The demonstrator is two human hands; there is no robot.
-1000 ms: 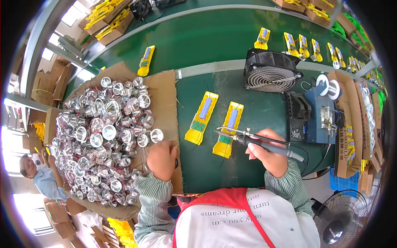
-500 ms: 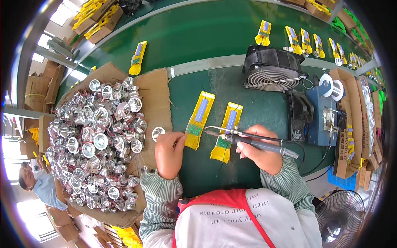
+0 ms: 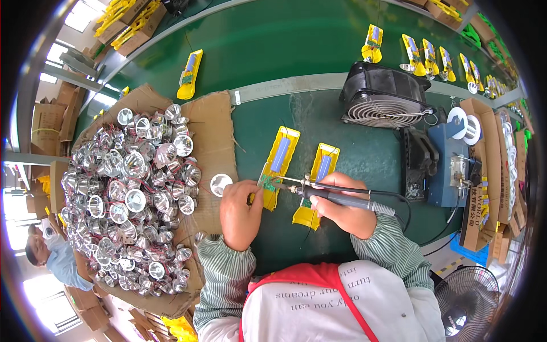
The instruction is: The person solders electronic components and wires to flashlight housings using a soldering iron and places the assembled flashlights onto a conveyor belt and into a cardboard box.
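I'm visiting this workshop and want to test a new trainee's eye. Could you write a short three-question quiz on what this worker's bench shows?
1. True or false: the right hand holds a soldering iron whose tip points toward the person's left.
2. Which yellow casing does the left hand touch? A) the left yellow casing B) the right yellow casing C) the one on the far belt
3. Fill in: the heap of silver reflectors lies on ____.

Key: 1 true. 2 A. 3 cardboard.
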